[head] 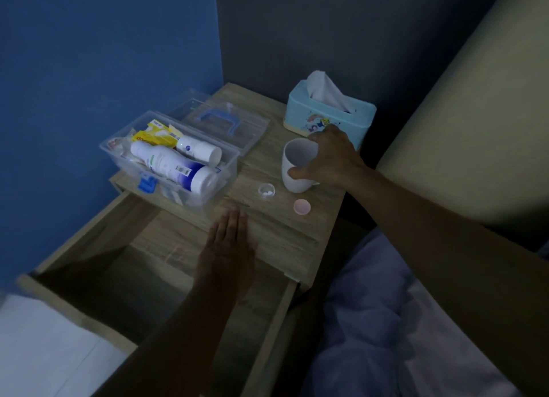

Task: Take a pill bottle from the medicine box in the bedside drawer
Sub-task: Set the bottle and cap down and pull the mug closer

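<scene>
Head view, looking down on a wooden bedside table (pixel 276 218) in dim light. Right hand (pixel 329 159) wrapped around a white cup (pixel 297 165), thumb across the near side, fingers over the far rim; cup upright on the tabletop, just in front of a light-blue tissue box (pixel 329 114) with a tissue standing out of its slot. Left hand (pixel 231 242) flat and spread, palm down, fingers together, holding nothing, at the front edge of the tabletop above the drawer (pixel 124 278); touching the wood or hovering just over it: cannot tell. Drawer pulled out toward the camera, interior dark, contents not discernible.

Clear plastic medicine box (pixel 169 162) on the left part of the tabletop, uncovered, its near end overhanging the table edge above the drawer. Transparent lid (pixel 222 123) with blue handle lying flat on the table just behind the box, touching or nearly touching it. Inside the box: large white bottle (pixel 175 168) on its side with a blue band near the cap end; smaller white bottle (pixel 199 150) on its side just behind it; yellow-and-white packets (pixel 157 135) at the far end. Blue clasp (pixel 147 185) on the near-left wall of the box.

Small clear cap-like dish (pixel 266 191) holding white tablets, on the table between box and cup. Pink round lid (pixel 302 206) flat on the table near the cup's base, apart from it. Pale bedding (pixel 386 322) at lower right.
</scene>
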{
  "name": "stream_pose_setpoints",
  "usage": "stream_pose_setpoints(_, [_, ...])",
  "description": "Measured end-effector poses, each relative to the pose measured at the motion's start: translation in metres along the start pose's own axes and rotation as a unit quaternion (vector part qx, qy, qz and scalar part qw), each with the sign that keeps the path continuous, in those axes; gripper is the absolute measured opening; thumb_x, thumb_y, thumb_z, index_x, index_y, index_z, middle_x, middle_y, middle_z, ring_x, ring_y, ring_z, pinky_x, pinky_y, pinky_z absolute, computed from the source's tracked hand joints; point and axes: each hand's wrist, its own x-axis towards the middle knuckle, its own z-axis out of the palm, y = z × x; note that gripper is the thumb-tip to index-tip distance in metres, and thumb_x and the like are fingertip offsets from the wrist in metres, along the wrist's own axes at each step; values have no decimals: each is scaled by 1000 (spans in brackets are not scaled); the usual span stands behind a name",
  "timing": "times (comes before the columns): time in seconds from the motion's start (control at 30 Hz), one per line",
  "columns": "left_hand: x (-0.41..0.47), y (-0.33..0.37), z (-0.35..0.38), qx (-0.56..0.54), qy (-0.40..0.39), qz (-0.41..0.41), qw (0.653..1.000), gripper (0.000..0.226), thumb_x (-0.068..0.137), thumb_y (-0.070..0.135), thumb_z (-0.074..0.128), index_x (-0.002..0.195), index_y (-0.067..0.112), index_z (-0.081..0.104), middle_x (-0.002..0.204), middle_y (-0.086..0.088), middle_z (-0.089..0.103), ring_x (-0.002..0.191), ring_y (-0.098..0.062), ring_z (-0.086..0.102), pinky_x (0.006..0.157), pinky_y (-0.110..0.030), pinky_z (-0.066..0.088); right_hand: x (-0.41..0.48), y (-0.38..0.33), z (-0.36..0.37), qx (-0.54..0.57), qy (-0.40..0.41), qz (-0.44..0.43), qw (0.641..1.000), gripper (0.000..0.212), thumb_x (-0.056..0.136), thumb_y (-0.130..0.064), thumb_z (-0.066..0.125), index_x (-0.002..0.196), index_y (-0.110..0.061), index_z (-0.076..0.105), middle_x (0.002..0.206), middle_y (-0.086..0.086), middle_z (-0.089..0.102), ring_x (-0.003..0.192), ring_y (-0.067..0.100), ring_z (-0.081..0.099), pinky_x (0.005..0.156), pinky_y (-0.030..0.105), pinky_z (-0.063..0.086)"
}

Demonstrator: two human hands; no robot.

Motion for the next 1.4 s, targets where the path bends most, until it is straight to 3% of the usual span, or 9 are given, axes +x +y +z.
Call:
stream_pose_setpoints(0.3, [2,-1,-3,-18,-11,0,1000,66,103,41,24,156,9,2,165,-12,1,153,-24,1,124,-40,8,-3,-4,0,-2,-26,23,999,89,64,-53,85,133,-9,52,132,12,47,120,28,50,97,39,47])
stream_pose_setpoints(0.47, [0,-18,-13,-30,-23,53,998,67,101,38,31,156,9,8,165,-12,8,152,-23,9,123,-39,13,-22,-24,0,-26,26,-23,999,108,71,-56,78,153,-14,24,151,17,34,143,36,26,119,46,21])
stream_pose_setpoints(0.63, [-20,-38,-20,-85,42,-6,996,53,93,23,46,144,7,44,149,-15,46,136,-25,46,111,-34,38,-46,-63,18,130,72,-106,983,45,84,-29,70,124,-11,61,122,10,62,117,25,56,99,38,44])
stream_pose_setpoints(0.83, [-35,-82,-30,-145,62,-150,976,34,93,26,47,124,12,54,121,-12,63,103,-24,63,88,-42,55,-37,-102,49,282,-17,50,958,33,91,-23,59,124,-19,62,123,1,67,100,14,61,70,19,44])
stream_pose_setpoints(0.9, [-30,-96,-35,-158,72,-179,968,45,94,23,46,137,10,43,141,-20,50,121,-29,57,95,-47,53,-24,-116,58,322,-39,105,940,37,92,-25,56,127,-15,61,123,3,66,96,15,59,71,22,42])
stream_pose_setpoints(1.03, [-10,-114,-45,-173,154,-128,964,83,90,14,49,155,12,-2,165,-9,-2,152,-23,4,121,-43,22,4,-134,70,434,-67,214,873,31,95,-35,53,114,-13,65,105,5,71,76,15,64,59,26,46])
stream_pose_setpoints(1.13, [1,-125,-44,-154,143,-104,972,85,90,14,49,155,7,-6,165,-12,-7,152,-25,-6,123,-41,11,25,-135,77,529,-77,243,809,36,96,-36,53,120,-11,65,109,10,72,92,26,70,80,40,60])
stream_pose_setpoints(1.23, [4,-129,-37,-135,143,-80,977,85,89,13,48,155,4,-5,164,-16,-5,152,-27,-6,124,-42,9,36,-136,78,601,-32,260,755,45,91,-42,57,127,-16,63,125,12,68,110,32,66,97,50,54])
stream_pose_setpoints(1.4, [3,-133,-32,-148,148,-62,976,89,87,6,50,154,5,-9,164,-14,-9,151,-25,-9,124,-40,7,39,-139,62,637,45,200,743,82,70,-73,56,138,-25,56,138,6,61,126,27,58,108,50,44])
